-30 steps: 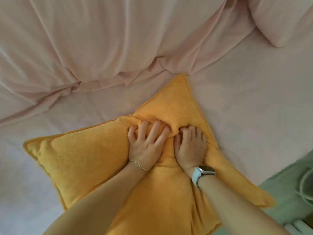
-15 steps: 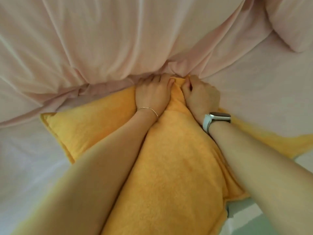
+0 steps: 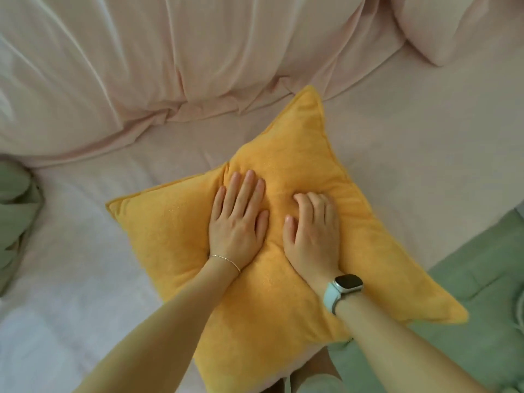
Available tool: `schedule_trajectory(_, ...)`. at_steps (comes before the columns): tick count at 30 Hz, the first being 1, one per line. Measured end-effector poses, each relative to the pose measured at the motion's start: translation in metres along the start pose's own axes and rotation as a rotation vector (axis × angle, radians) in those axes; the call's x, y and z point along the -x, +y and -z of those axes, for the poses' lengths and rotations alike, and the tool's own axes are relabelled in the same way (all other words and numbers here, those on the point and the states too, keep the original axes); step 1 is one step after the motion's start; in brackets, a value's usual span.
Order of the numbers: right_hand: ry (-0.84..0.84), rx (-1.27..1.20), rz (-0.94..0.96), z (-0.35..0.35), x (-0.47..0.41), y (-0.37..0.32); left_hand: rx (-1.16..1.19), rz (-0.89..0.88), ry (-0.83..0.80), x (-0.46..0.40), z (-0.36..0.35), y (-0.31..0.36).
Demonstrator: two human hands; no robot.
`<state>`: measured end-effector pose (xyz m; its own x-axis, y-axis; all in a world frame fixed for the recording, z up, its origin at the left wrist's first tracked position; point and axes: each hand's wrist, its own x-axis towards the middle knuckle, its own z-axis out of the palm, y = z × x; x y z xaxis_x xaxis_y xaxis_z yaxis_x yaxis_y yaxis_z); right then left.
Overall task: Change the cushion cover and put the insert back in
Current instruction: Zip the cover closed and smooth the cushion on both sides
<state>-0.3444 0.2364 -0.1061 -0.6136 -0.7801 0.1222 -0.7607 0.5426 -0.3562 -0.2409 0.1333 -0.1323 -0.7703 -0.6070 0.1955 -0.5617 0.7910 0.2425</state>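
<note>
A plump yellow cushion [image 3: 283,293] in a fuzzy cover lies on the pink bed sheet [image 3: 425,165], one corner pointing away from me. My left hand [image 3: 238,219] rests flat on its middle, fingers straight and together, holding nothing. My right hand [image 3: 313,231], with a watch on the wrist, presses on the cushion beside it, fingers curled down into the fabric. Whether those fingers pinch the cover is not visible. The insert is hidden inside the cover.
A bunched pink duvet [image 3: 170,58] fills the far side of the bed, with a pink pillow [image 3: 453,26] at the top right. Green fabric [image 3: 17,211] lies at the left edge, and more green fabric [image 3: 482,293] lies at the right.
Both hands came back from the cushion's far corner to its middle. My left hand opened flat, and the cushion's far corner now lies clear of the duvet.
</note>
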Motion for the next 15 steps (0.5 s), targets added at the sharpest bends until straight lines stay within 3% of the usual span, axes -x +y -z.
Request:
schedule_trajectory(7, -0.168, 0.091, 0.109, 0.035, 0.013, -0.021, -0.040, 0.151, 0.112, 0.016, 0.057, -0.008)
schedule_trajectory(12, -0.433, 0.323, 0.425, 0.031, -0.060, -0.059, 0.221, 0.876, 0.089, 0.054, 0.095, -0.002)
schedule_trajectory(14, -0.385, 0.344, 0.412, 0.030, -0.074, -0.078, 0.236, 0.979, 0.074, 0.077, 0.099, 0.002)
schedule_trajectory(15, -0.331, 0.311, 0.422, 0.030, -0.074, -0.083, 0.170, 0.936, 0.064, 0.083, 0.099, 0.003)
